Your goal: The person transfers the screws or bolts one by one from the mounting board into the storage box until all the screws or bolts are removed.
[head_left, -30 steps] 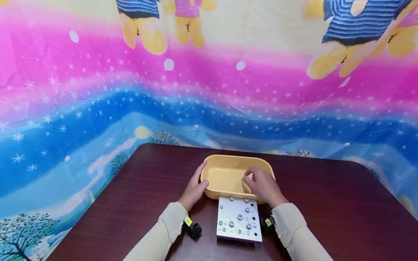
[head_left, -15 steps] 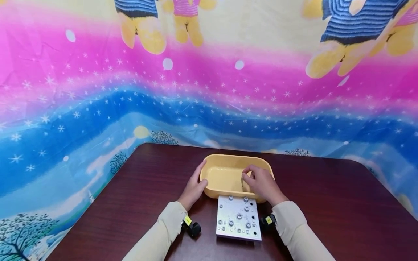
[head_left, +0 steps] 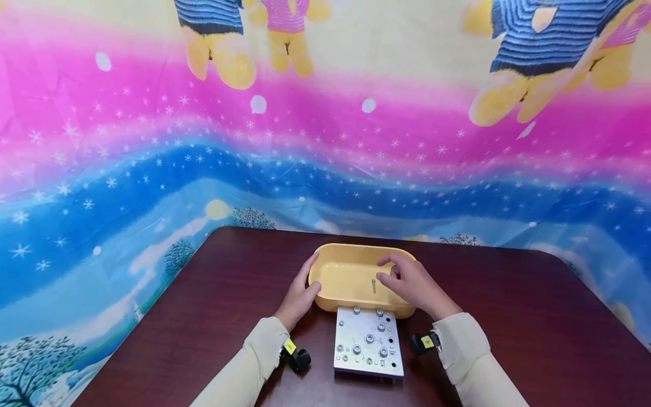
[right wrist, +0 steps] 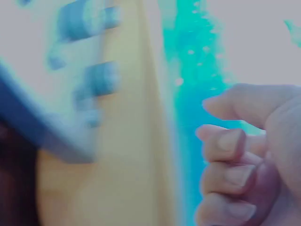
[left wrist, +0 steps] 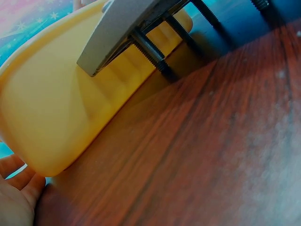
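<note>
A shallow yellow plastic tray (head_left: 325,303) sits on the table. My left hand (head_left: 299,297) holds its left end, thumb at the near rim and fingers along the outer side. Over the tray's right part is my right hand (head_left: 414,285), thumb and index finger parted with nothing between them; its other fingers are loosely curled. Just left of those fingertips, within the tray, shows a small socket-head screw (head_left: 373,286). A silver metal plate (head_left: 351,362) bears several socket-head screws, and its far edge overlaps the tray's near wall. Threaded shanks (left wrist: 148,49) stick out beneath the plate.
The dark reddish-brown table (head_left: 244,277) reaches back to a colourful printed cloth (head_left: 325,141). Wrist cameras, such as the left one (head_left: 300,359), hang near the plate on both sides.
My right hand's thumb and index finger have parted from the screw, and the hand has shifted slightly right. The screw stays within the tray. My left hand keeps its hold on the tray.
</note>
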The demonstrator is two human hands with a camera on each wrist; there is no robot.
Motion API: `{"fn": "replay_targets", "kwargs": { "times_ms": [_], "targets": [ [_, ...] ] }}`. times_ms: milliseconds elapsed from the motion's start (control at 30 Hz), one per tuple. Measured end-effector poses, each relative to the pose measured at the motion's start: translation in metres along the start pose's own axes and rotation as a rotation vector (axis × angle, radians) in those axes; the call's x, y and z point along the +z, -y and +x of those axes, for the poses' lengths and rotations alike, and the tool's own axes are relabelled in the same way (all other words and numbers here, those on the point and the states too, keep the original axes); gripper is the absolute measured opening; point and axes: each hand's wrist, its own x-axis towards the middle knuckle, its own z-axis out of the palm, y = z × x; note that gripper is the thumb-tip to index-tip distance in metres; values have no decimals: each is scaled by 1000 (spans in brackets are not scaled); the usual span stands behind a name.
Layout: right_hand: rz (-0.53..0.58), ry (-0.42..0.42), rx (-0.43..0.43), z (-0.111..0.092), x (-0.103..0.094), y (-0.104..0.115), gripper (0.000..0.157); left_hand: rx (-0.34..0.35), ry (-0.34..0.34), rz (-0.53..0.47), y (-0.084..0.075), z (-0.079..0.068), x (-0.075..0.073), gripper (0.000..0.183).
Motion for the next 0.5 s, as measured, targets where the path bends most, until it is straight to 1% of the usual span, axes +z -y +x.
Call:
{"fn": "replay_targets", "kwargs": {
  "times_ms": [100,200,333,500],
  "targets": [
    [-28,67,3,-8,-9,11,27,-3,6,6,0,-1,0,73],
    [-79,122,-14,-16,-15,25,27,6,9,11,-1,-1,-1,73],
    [-127,180,-63,-26,-19,43,27,3,-1,7,-3,-2,-2,73],
    [-176,229,-103,-38,-23,60,24,-19,11,-12,-5,-4,-1,73]
  ]
}}
